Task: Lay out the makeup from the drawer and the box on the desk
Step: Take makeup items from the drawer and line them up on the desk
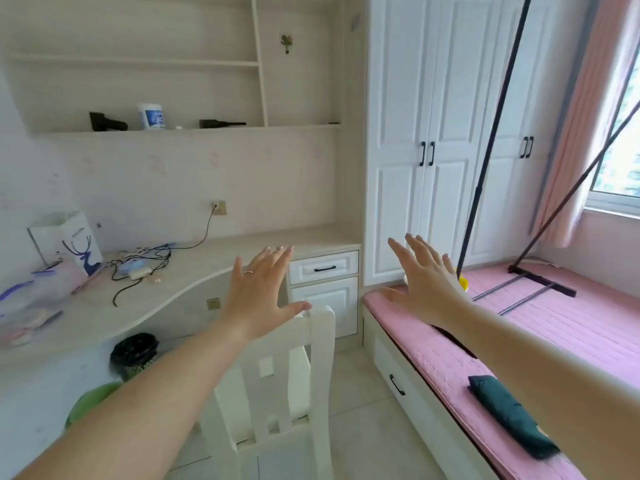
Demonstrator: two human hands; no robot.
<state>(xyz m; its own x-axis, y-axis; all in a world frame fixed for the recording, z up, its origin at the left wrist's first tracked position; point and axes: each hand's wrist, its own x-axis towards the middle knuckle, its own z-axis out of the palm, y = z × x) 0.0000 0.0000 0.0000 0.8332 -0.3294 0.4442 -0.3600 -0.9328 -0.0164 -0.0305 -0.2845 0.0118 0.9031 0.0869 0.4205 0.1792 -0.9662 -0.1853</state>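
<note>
The curved cream desk (194, 271) runs along the left wall. At its right end sits a white drawer (323, 267) with a black handle, closed, above a small cupboard door. My left hand (259, 289) is stretched out flat in front of the desk edge, fingers apart, a ring on one finger, holding nothing. My right hand (426, 275) is also spread wide and empty, raised over the near end of the pink bench. A clear plastic box (31, 303) with pink items inside lies at the desk's far left, blurred.
A white chair (294, 368) stands just below my left hand. A white gift bag (67, 244) and tangled cables (142, 265) lie on the desk. A black bin (133, 353) sits under it. The pink bench (554, 327) holds a black stand and a dark green pouch (509, 414).
</note>
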